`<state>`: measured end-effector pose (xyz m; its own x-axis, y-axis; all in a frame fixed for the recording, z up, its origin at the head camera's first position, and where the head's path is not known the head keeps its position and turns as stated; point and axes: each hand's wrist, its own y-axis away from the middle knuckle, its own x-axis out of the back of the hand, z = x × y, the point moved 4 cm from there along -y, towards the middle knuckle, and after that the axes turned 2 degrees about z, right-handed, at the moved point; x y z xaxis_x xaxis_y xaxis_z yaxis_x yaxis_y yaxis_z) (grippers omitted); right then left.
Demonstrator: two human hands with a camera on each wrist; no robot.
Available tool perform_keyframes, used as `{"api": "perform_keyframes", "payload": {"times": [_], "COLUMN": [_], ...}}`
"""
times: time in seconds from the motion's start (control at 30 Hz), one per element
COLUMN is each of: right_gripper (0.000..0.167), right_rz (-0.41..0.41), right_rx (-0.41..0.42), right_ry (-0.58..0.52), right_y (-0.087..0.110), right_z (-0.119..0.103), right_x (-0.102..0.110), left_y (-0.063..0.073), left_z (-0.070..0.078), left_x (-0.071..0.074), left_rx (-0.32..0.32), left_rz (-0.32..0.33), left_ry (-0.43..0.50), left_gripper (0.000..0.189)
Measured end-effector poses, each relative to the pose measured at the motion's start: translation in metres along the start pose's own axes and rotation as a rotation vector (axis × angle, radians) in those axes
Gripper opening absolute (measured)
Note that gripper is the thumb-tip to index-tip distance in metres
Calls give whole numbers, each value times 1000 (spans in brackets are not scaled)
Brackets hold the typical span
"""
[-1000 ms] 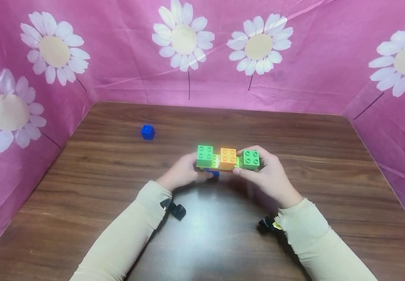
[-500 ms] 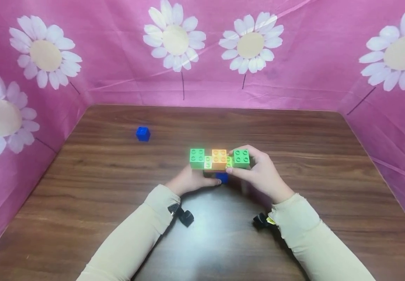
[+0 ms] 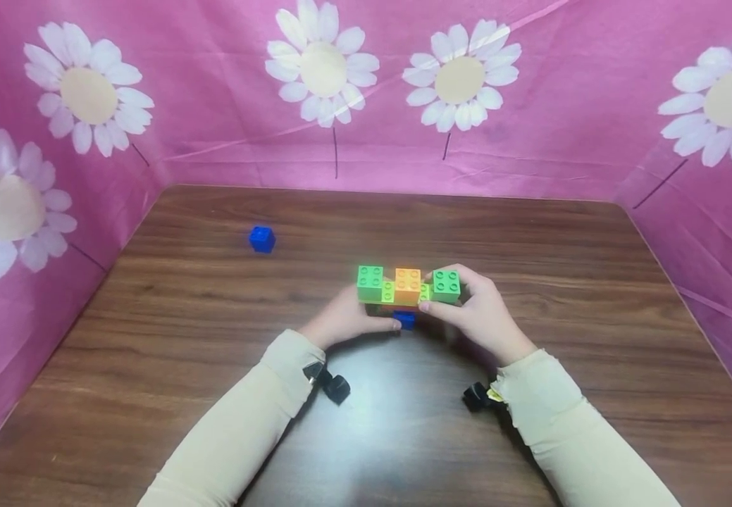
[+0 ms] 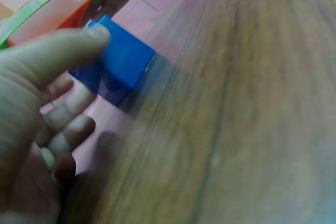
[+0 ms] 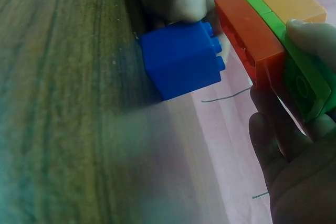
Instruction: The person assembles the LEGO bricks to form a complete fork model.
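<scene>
My right hand (image 3: 482,310) holds a built row of toy bricks, thumb on its near side. The row has a thin light-green plate (image 5: 273,19) with a green brick (image 3: 370,283) at the left, an orange brick (image 3: 407,284) in the middle and another green brick (image 3: 446,285) at the right. Under the plate sits a red-orange brick (image 5: 249,35). Below it, my left hand (image 3: 346,318) pinches a blue brick (image 5: 181,59), studs up, at or just above the tabletop. A gap separates the blue brick's studs from the red-orange one.
A second blue brick (image 3: 262,239) stands alone toward the back left of the brown wooden table (image 3: 530,239). Pink cloth (image 3: 385,155) with large white flowers rises behind the table and along both sides. Black wrist cameras (image 3: 338,389) hang inside both cuffs.
My left hand has shifted right with its blue brick, from under the row's left part to below its middle. The right hand keeps the row. The head view has shifted slightly.
</scene>
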<state>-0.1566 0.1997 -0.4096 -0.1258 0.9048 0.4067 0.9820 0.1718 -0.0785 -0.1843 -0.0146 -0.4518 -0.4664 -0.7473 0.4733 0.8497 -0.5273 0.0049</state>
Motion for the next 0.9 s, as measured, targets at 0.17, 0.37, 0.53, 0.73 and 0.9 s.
{"api": "perform_keyframes", "payload": {"times": [0.17, 0.37, 0.53, 0.73, 0.9], "right_gripper": [42, 40, 40, 40, 41], "right_rz": [1, 2, -4, -9, -15], "right_rx": [-9, 4, -5, -41, -56], "right_ry": [17, 61, 57, 92, 99], "right_y": [3, 4, 3, 4, 4], "right_z": [5, 9, 10, 11, 12], "right_x": [-2, -6, -7, -5, -5], "left_y": [3, 2, 2, 0, -2], "left_z": [-7, -12, -12, -10, -7], "left_x": [8, 12, 12, 12, 14], "left_rx": [58, 45, 34, 40, 37], "left_rz": [31, 58, 61, 20, 2], "left_ry": [84, 103, 117, 114, 88], "left_gripper": [62, 54, 54, 55, 54]}}
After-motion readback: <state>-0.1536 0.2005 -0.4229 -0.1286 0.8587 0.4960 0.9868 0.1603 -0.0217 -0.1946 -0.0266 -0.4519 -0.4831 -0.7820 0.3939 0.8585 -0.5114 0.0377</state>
